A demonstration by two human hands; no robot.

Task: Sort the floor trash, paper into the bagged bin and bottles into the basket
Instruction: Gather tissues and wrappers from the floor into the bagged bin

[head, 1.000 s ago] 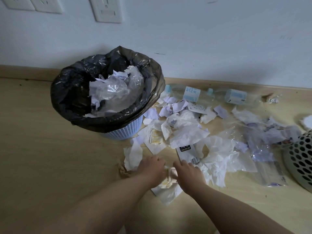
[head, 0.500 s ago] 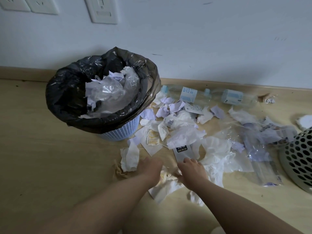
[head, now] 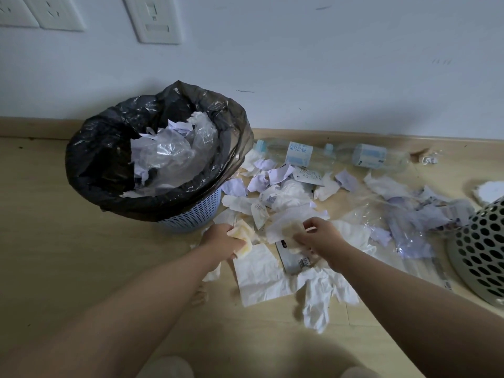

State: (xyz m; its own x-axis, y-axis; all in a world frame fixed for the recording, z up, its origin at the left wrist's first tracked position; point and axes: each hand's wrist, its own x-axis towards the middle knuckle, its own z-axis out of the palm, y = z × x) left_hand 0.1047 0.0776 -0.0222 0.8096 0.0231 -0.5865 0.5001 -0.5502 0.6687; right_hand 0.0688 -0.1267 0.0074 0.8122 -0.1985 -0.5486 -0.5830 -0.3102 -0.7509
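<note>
Floor paper beside bagged bin (head: 90,165): left hand (head: 222,240) is clutching yellowed tissue wad (head: 245,232) in curled fingers (head: 235,245), right hand (head: 321,237) is pinching second wad (head: 290,232); both needing carrying over the rim before release

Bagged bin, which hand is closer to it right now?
Left. The left hand, gripping a paper wad, is close beside the bagged bin; the right hand, gripping crumpled paper, is farther right over the paper pile.
</note>
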